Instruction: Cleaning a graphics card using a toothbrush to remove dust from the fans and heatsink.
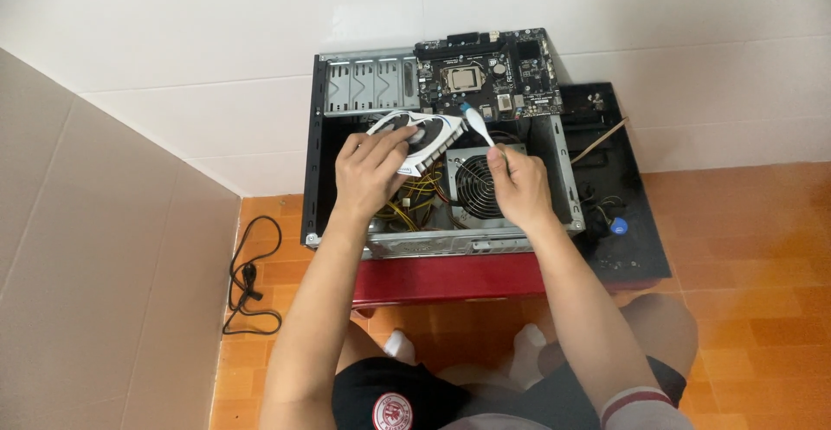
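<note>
Open computer case [437, 148] lies on its side on a red bench [433, 278]. My left hand [372, 170] clamps the white graphics card [415, 135], tilted up to expose it. My right hand [517, 186] pinches a white brush [478, 127], tip toward the card's edge.

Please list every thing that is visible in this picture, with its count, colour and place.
computer case: one, black and grey, open, on red stand
red stand: one, under case
motherboard: one, black, far end of case
graphics card: one, white and black, under left hand
brush: one, white, in right hand
power supply fan: one, grey, inside case
side panel: one, black, right of case
power cable: one, black, on floor, left
left hand: on graphics card
right hand: holding brush
</note>
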